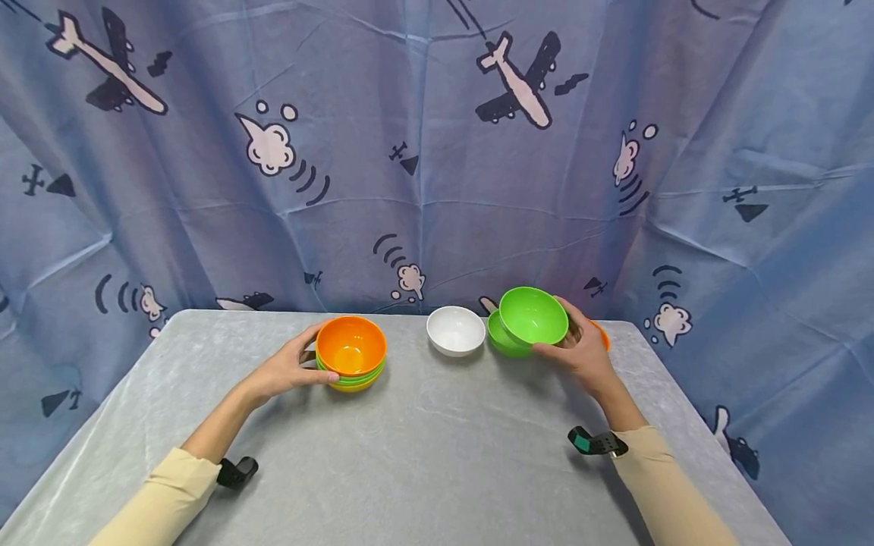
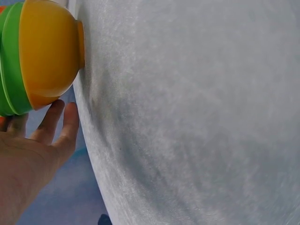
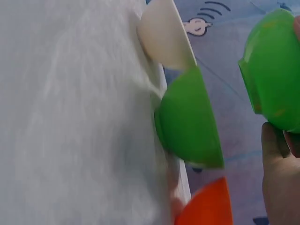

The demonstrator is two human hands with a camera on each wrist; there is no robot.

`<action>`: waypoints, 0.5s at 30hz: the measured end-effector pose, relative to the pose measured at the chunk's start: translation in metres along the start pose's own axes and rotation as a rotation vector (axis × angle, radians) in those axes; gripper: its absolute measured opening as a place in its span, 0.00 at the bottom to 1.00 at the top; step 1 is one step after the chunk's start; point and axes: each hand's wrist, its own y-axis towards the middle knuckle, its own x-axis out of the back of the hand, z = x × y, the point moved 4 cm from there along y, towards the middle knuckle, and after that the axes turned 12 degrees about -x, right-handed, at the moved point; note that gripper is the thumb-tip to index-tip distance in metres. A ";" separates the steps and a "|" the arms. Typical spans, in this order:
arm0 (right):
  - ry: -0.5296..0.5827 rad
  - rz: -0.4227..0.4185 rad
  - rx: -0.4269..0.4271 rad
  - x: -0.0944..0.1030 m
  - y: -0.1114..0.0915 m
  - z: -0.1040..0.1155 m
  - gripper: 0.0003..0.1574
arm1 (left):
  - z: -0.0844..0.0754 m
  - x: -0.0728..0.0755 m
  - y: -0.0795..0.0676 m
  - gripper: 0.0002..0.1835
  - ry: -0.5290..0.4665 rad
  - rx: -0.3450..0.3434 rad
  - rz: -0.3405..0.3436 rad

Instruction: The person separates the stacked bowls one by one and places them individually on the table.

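A stack of bowls stands on the left, with an orange bowl on top, green rims below it and a yellow bowl at the bottom. My left hand grips this stack from its left side, thumb at the front and fingers around the back. Raised in my right hand is a green bowl, tilted toward me and pinched at its right side. In the right wrist view it hangs well clear of another green bowl, which sits on the table.
Left of the lower green bowl stands a white bowl. A second orange bowl sits at the right end of this row, partly hidden by my right hand in the head view. Behind the grey-covered table hangs a blue curtain.
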 end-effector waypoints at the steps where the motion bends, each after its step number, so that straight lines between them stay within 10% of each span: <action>1: -0.010 -0.004 -0.001 0.003 -0.002 0.001 0.55 | 0.000 0.000 0.000 0.48 0.001 0.000 0.000; 15: -0.073 -0.155 -0.052 0.067 -0.014 -0.031 0.54 | 0.000 0.001 0.002 0.48 0.001 -0.001 0.008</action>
